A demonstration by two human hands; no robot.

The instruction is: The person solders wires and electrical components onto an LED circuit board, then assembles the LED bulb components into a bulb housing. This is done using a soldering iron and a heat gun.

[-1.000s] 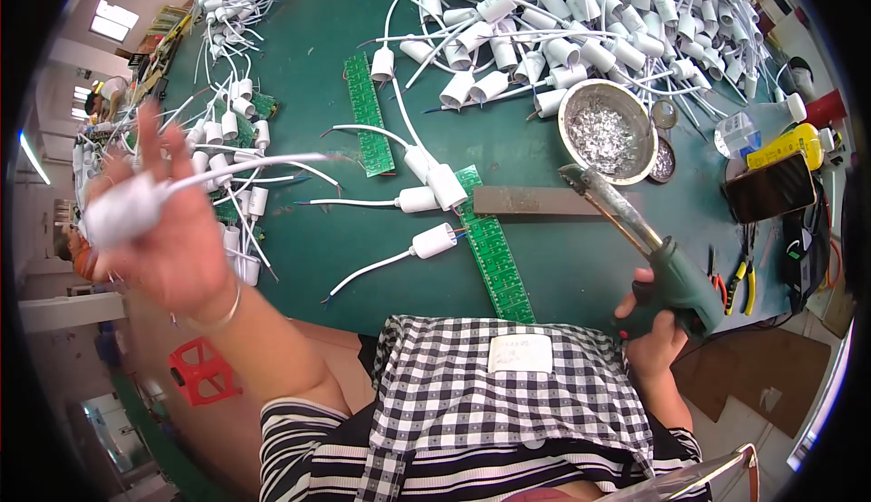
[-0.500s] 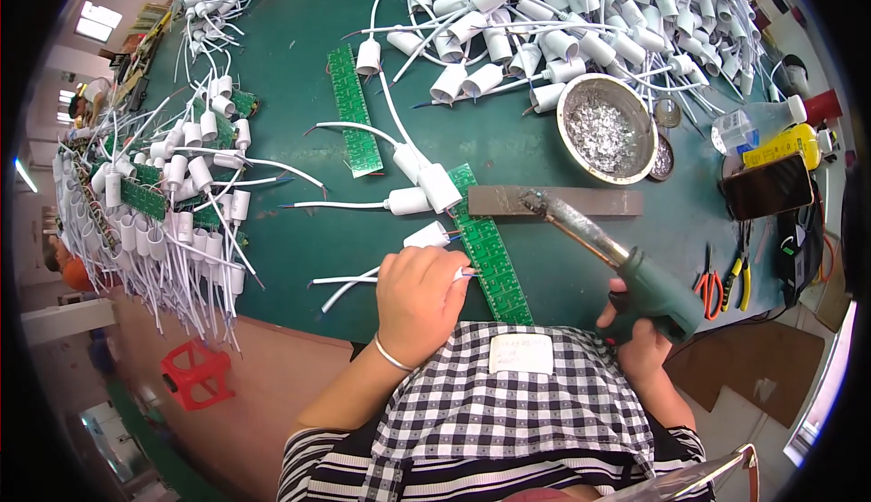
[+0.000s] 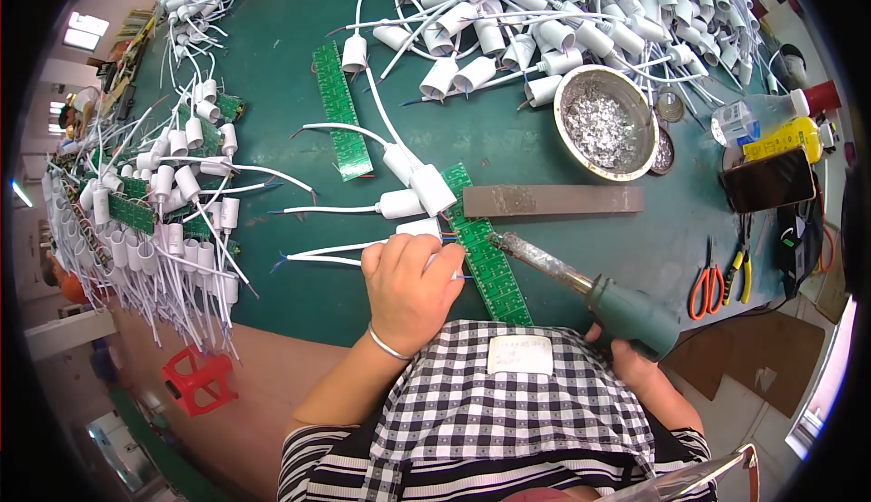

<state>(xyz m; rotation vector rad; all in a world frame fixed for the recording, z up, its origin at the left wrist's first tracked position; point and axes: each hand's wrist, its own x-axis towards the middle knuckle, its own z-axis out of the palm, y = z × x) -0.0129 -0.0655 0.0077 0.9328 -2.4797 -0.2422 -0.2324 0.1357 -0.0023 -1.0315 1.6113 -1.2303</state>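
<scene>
My left hand [image 3: 406, 286] is closed around a white cylindrical lamp socket, mostly hidden by the fingers, with a thin blue wire end showing at the edge of a green circuit board strip [image 3: 494, 277]. White cables run out to the left of that hand. In my right hand [image 3: 632, 363] is a dark green soldering gun [image 3: 635, 317], its metal barrel pointing up and left. The gun's tip is over or on the strip's right edge; contact cannot be made out. Just above my left fingers, another white socket [image 3: 419, 228] sits beside the strip, and white sockets [image 3: 432, 190] lie at its upper end.
A grey-brown bar [image 3: 553, 201] lies right of the strip. Beyond it stands a metal bowl [image 3: 564, 143] of silvery scraps. Piled sockets [image 3: 544, 34] cover the far side; wired boards [image 3: 132, 211] fill the left. Orange-handled pliers [image 3: 706, 291], a phone [image 3: 768, 181] and bottles are at right.
The soldering gun has moved left and down, bringing its tip from the bar to the board strip. My left hand has shifted slightly up over the socket.
</scene>
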